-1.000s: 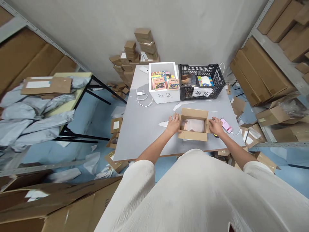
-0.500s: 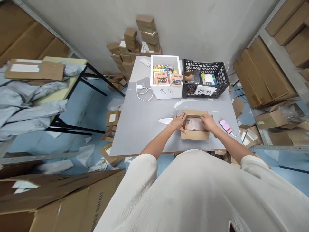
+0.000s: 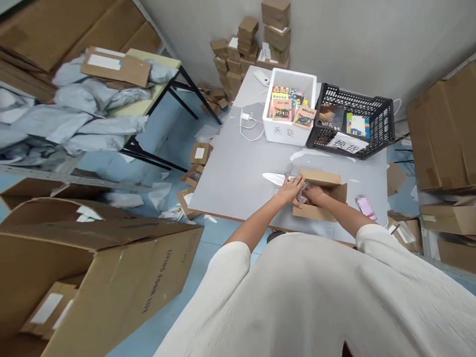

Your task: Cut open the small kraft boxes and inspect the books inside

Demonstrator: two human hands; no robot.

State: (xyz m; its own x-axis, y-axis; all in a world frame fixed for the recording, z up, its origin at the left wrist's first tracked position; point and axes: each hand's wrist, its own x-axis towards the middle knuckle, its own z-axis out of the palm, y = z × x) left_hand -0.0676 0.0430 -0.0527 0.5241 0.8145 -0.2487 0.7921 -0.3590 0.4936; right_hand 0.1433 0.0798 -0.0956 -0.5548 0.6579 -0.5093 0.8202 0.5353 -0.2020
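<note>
An open cardboard box (image 3: 318,213) lies on the grey table in front of me, its flaps spread. My left hand (image 3: 292,190) is at its left end, fingers bent over the edge and thumb on the near side. Inside the box my right hand (image 3: 314,195) reaches to the left, its fingers closed on crumpled whitish wrapping paper (image 3: 302,197). The two hands nearly meet there. What lies under the paper is hidden by my hands and the box walls.
Behind the box stand a white foam box (image 3: 288,136) of books and a black crate (image 3: 353,106). A phone (image 3: 366,207) lies right, a charger cable (image 3: 251,129) left. A large carton (image 3: 148,277) stands at lower left; grey parcels (image 3: 89,106) cover a side table.
My right hand has moved from the box's right end into its left part. The paper that lay across the opening is now bunched up there. My view has turned.
</note>
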